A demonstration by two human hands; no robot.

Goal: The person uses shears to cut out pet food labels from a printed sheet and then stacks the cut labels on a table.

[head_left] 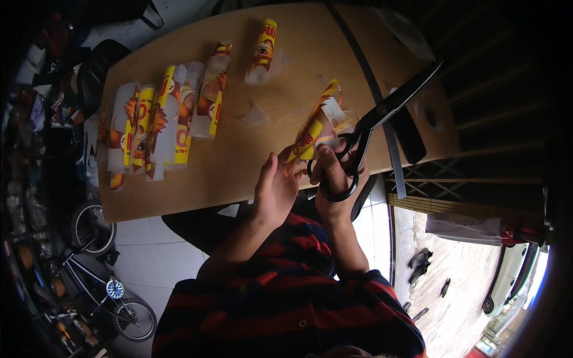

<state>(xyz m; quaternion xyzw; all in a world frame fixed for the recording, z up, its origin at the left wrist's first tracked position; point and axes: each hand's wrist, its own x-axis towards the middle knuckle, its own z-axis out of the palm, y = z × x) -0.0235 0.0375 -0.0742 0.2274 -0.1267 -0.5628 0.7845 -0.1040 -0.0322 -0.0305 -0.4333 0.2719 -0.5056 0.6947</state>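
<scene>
A yellow printed plastic sheet, curled with a pale inner side, is between my hands above the table's near edge. My left hand supports its lower left edge; the thumb stands up apart, and the other fingers are partly hidden behind the sheet. In my right hand are large black-handled scissors, fingers through the handle loops and blades pointing up to the right. The right thumb also lies against the sheet. The scissor blades look closed together. Left of my hands, several similar rolled sheets lie side by side.
Another rolled sheet lies at the far middle of the brown table. Clear scraps are nearby. A metal strip crosses the right side, beside a dark flat bar. A bicycle stands lower left.
</scene>
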